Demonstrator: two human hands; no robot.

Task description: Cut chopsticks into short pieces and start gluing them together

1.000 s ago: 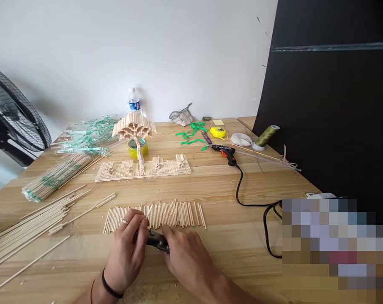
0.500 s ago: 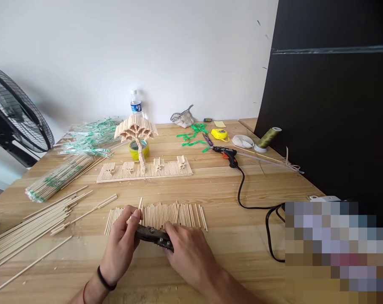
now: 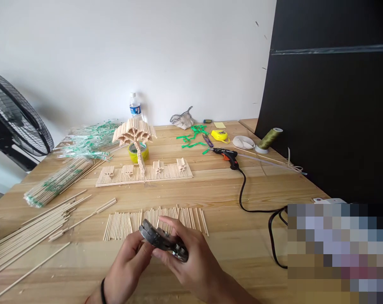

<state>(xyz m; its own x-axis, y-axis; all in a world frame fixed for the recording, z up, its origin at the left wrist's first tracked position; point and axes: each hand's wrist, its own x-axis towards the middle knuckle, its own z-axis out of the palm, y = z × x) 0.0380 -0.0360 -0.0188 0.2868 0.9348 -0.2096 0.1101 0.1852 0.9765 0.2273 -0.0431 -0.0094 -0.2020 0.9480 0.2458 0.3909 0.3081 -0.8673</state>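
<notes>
My right hand (image 3: pixel 194 253) is wrapped around a pair of dark metal pliers (image 3: pixel 160 238), its thumb and forefinger apart along the tool. The head of the pliers points up and to the left. Close beside it, my left hand (image 3: pixel 129 264) has its fingers pinched together; whatever lies in them is hidden. Just beyond both hands is a row of short wooden sticks (image 3: pixel 118 226), laid side by side. Farther back stands a stick-built model, with a tree-like canopy (image 3: pixel 134 131) on a trunk above a flat slatted base (image 3: pixel 151 172).
Long loose sticks (image 3: pixel 29 228) and a bagged bundle (image 3: pixel 56 179) are on the left. A glue gun (image 3: pixel 228 156) with a black cord lies right of centre. Behind are yellow tape (image 3: pixel 133 157), a bottle (image 3: pixel 135 107), a tape measure (image 3: pixel 220 135) and a thread spool (image 3: pixel 269 140).
The short stick upright in my left hand is out of sight now, and that hand has dropped lower. My right hand has turned the pliers so their head tilts upward.
</notes>
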